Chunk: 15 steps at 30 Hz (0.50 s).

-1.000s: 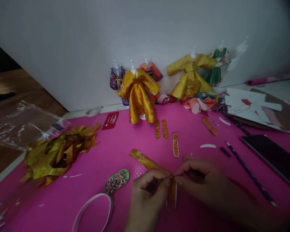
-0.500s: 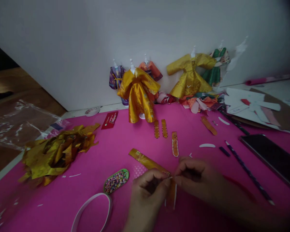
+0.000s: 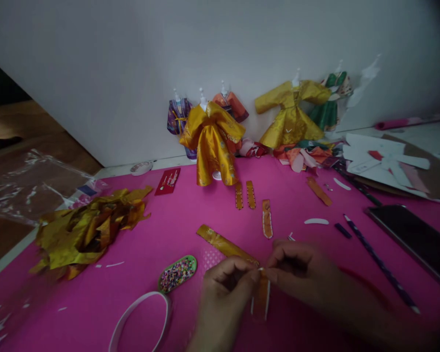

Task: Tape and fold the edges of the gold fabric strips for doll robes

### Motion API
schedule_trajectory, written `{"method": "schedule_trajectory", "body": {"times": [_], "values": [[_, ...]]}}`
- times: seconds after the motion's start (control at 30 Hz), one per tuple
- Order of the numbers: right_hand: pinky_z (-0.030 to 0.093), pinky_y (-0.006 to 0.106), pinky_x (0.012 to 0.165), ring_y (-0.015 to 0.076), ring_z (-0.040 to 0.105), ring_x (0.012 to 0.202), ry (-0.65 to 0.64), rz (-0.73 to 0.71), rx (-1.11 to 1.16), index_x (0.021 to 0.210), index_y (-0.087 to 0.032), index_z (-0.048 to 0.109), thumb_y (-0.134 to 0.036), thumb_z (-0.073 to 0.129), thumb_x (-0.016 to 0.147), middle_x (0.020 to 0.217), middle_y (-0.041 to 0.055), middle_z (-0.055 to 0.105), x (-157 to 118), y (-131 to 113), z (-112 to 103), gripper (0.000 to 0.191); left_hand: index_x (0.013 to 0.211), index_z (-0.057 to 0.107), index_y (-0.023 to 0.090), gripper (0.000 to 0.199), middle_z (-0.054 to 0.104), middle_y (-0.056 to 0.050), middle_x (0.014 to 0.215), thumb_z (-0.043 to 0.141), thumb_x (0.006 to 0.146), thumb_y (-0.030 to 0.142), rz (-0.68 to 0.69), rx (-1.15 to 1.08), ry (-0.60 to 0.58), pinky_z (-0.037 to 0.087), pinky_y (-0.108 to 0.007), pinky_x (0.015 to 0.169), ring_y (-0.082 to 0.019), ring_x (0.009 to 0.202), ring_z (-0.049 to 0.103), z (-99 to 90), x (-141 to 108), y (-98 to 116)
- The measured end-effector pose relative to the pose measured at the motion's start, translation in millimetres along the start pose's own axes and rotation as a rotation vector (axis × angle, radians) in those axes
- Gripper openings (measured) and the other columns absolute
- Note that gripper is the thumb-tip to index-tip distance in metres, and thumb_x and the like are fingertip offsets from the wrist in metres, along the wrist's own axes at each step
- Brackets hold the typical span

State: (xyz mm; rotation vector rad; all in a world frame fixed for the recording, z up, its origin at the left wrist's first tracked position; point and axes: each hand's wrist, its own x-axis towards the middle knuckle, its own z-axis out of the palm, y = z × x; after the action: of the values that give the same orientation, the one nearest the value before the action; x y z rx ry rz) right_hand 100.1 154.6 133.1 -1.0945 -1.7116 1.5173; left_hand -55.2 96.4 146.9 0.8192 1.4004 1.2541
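My left hand [image 3: 229, 288] pinches the top of an orange strip with white edging [image 3: 260, 299], which hangs below its fingertips. My right hand [image 3: 300, 271] is closed at the same top end, thumb and forefinger close to the left fingertips; whatever lies between them is too small to name. Behind the hands a longer gold patterned strip [image 3: 220, 241] lies slantwise on the pink surface [image 3: 132, 244]. Farther back rest an orange strip with a white bead-like edge [image 3: 266, 220] and two small dark-edged strips [image 3: 251, 194].
A green dish of colourful beads [image 3: 178, 274] and a white ring [image 3: 141, 318] lie left of my hands. Gold scraps [image 3: 91, 230] are farther left. A pencil [image 3: 381, 264] and phone [image 3: 414, 239] lie right. Small dresses on stands [image 3: 210, 142] line the back.
The small white piece between my fingertips no longer sticks out toward my right hand; a white edge now shows atop the strip. The view has shifted slightly.
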Motion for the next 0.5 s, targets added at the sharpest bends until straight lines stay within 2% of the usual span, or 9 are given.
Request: {"method": "schedule_trajectory", "body": {"times": [0.27,0.5], "values": [[0.029,0.028,0.05,0.013,0.039,0.054,0.003,-0.014,-0.031,0.066,-0.023,0.067,-0.035,0.068,0.072,0.056,-0.0047,0.043,-0.5,-3.6,-0.1,0.014,0.057,0.064,0.021,0.014,0.057,0.004,0.055,0.069,0.068,0.028,-0.013,0.017,-0.017,0.04,-0.023,0.054,-0.012,0.053,0.05,0.4,-3.0,-0.2],[0.031,0.028,0.051,0.0131,0.042,0.055,0.009,-0.031,-0.069,0.064,-0.023,0.064,-0.027,0.062,0.072,0.057,-0.0046,0.046,-1.7,-2.8,-1.5,0.009,0.065,0.065,0.021,0.015,0.058,0.004,0.05,0.071,0.072,0.033,-0.033,-0.022,-0.118,0.041,-0.024,0.047,-0.011,0.043,0.051,-0.7,-3.6,-7.4]]}}
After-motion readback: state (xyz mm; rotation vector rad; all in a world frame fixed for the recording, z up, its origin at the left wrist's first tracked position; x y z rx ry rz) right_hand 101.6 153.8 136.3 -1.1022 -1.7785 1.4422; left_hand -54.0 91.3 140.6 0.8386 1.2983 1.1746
